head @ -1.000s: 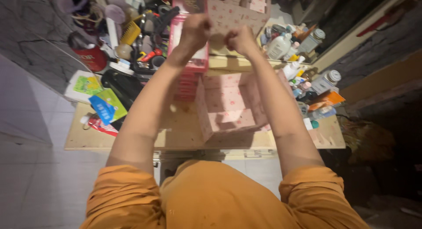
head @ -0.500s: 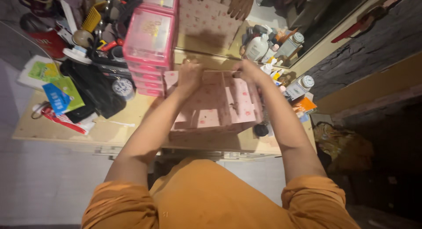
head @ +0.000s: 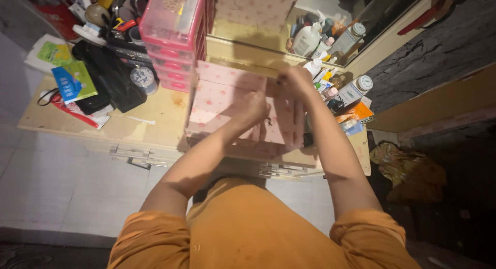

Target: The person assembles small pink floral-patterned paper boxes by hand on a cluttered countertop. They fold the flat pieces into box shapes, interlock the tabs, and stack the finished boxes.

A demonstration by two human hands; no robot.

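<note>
While hands grip it, pink organizer box (head: 227, 101) lies open side up.

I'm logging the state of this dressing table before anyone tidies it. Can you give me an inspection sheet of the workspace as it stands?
Surface: wooden table, bare patch at the front left.
Job's things: pink patterned organiser box with open compartments, standing mid-table.
Clutter: pink drawer tower; black pouch; green and blue packets; bottles crowded on the right.
Hands: left hand inside the box; right hand on its back edge.
Cables: nothing seen.
Surroundings: mirror behind the table; pale tiled floor; person in an orange top.
</note>
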